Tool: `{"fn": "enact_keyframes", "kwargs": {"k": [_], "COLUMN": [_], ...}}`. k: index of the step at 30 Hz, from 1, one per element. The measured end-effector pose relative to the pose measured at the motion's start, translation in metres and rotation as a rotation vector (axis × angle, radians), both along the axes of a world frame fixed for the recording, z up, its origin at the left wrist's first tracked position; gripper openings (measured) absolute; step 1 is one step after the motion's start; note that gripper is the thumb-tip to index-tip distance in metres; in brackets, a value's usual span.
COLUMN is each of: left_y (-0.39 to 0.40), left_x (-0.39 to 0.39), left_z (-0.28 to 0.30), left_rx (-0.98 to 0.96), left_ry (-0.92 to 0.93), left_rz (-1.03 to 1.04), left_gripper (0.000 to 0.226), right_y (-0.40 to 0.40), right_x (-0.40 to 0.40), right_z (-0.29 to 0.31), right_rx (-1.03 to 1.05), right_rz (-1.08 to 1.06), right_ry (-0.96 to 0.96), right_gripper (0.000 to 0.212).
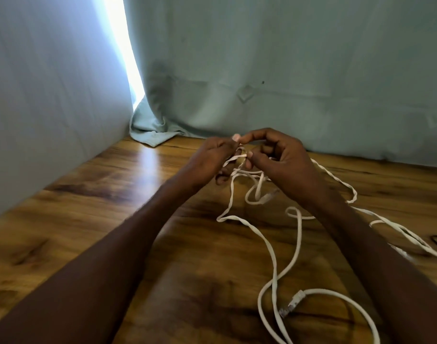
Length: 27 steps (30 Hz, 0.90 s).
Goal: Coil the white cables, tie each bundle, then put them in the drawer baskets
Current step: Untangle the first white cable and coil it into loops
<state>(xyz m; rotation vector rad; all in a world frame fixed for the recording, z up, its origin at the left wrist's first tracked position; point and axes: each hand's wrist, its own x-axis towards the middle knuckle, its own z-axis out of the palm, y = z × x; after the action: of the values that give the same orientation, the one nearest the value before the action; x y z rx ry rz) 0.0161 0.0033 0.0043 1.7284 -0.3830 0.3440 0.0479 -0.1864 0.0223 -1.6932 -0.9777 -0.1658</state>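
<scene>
The white cable (pixel 274 256) lies in loose, tangled loops across the wooden tabletop (pixel 100 194), and its upper strands rise off the wood into both hands near the far edge. Below the hands a short run of it folds into a small hanging loop just above the surface. From there 1 strand bends left into a kink, then sweeps down the middle of the tabletop toward the near edge. A clear connector plug (pixel 293 304) ends 1 run of cable at the bottom right and lies flat on the wood. More strands trail off to the right, passing behind the right forearm and running toward the right edge of the view.

The left hand (pixel 212 160) has its grip pinching a flat strand of the cable, fingers curled round it. The right hand (pixel 279 155) faces it, almost touching; its thumb and forefinger are pressed together on the cable at the top, the other fingers curled in behind. Whether it is 1 cable or several in the tangle cannot be told.

Both bare forearms reach in from the near edge. A pale green cloth (pixel 287 70) hangs as a backdrop behind the tabletop, its hem bunched on the wood at the far left corner, where a bright strip of light shows through a gap.
</scene>
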Motion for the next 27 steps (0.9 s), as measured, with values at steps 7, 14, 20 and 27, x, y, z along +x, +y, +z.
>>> {"fn": "enact_keyframes", "kwargs": {"k": [7,14,20,27], "left_y": [0.010,0.008,0.003,0.007], "left_x": [-0.015,0.002,0.010,0.012], "left_z": [0.018,0.013,0.007,0.012], "left_rx": [-0.053,-0.434,-0.488,-0.836], "left_ry": [0.272,0.198,0.248,0.301], "left_rz": [-0.277,-0.085,0.120,-0.089], "left_gripper": [0.039,0.039,0.040,0.038], "right_y": [-0.013,-0.010,-0.001,0.001], "right_x": [0.010,0.003,-0.003,0.006], "right_z": [0.006,0.012,0.002,-0.009], "right_rx": [0.030,0.210,-0.091,-0.305], "right_rz": [-0.098,-0.138,-0.257,-0.523], "right_ry": [-0.049,-0.005,-0.477,-0.429], "right_gripper": [0.020,0.018,0.029,0.029]}}
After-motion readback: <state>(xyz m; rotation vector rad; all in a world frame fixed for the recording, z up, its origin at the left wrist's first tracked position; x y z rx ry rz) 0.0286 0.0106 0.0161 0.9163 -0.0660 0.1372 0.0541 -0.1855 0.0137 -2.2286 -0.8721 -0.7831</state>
